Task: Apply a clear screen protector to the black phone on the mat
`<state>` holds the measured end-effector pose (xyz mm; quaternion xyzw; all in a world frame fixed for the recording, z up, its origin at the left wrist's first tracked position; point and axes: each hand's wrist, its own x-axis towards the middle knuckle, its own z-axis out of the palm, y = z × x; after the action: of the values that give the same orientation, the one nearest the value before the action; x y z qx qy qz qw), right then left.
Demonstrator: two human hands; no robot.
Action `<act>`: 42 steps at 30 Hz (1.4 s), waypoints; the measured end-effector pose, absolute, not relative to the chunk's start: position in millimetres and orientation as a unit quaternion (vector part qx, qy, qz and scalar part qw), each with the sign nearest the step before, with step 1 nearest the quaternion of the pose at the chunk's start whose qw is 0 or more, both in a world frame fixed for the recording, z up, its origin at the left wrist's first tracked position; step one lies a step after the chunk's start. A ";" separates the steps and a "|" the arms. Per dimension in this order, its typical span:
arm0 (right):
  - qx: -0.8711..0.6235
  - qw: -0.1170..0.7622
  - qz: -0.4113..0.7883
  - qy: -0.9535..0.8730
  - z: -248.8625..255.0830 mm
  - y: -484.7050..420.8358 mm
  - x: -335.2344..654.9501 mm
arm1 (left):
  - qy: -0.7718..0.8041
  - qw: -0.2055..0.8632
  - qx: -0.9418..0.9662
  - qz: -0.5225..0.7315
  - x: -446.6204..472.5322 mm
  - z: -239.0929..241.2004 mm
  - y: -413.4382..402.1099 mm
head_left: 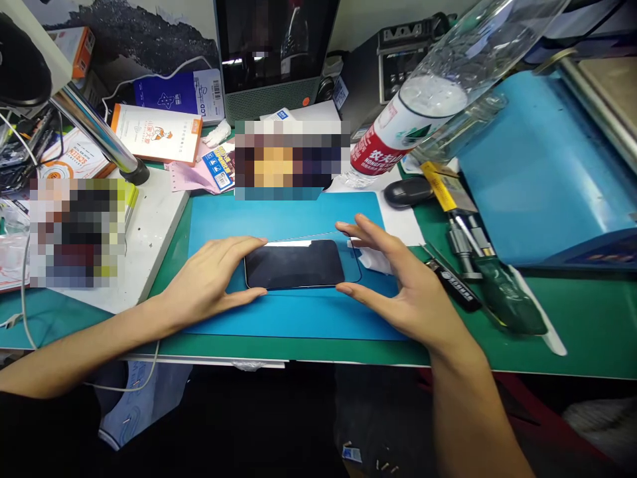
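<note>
A single head-worn camera looks forward and steeply down from close above the tabletop (572, 325), facing the monitor (273, 46) at its back edge; both forearms enter from the bottom of the frame.

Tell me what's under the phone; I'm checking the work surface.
The phone lies flat on a blue mat, itself on a green mat. The left hand and right hand frame its ends. Anything directly beneath it is covered.
</note>
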<state>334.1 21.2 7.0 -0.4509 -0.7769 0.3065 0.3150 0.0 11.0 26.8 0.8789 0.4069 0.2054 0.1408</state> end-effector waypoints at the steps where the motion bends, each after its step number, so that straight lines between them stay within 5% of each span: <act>1: -0.454 0.313 0.310 -0.775 6.2 21.2 334.3 | 0.407 0.141 0.879 0.205 0.0 26.3 11.0; 42: -0.474 0.248 0.276 -0.798 3.9 21.1 334.7 | 0.429 0.111 0.878 0.181 -3.0 24.0 9.4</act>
<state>334.7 21.1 3.9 -0.4741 -0.7982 0.2763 0.2485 -3.0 9.4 24.0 0.8779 0.4289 0.1814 0.1113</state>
